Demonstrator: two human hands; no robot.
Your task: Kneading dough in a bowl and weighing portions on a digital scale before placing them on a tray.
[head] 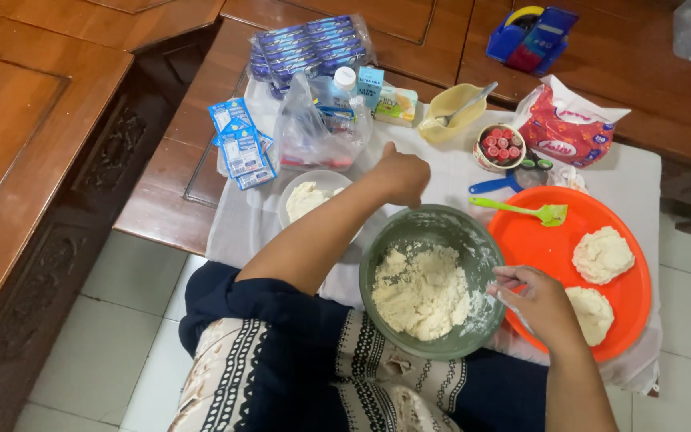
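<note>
Left hand [403,174] is curled loosely, holding nothing, hovering at 12 o'clock of the green bowl [473,240]. Right hand [539,304], floury fingers half bent, touches the bowl's rim at 3 o'clock, likely steadying it. Crumbly dough [421,292] sits inside the bowl. Orange tray [537,240] at 3 o'clock keeps two shaped dough balls [601,254] and a green spatula [521,210] within reach. White bowl [301,182] at 10 o'clock, on the cloth-covered surface [641,172].

Soft, even daylight fills the room, with no harsh shadows. A faint sheen lies on the floor tiles [105,336] and the orange plate [553,248]. The centre is fairly sharp; the far corners look softer, and the wooden edges bend slightly outward.
</note>
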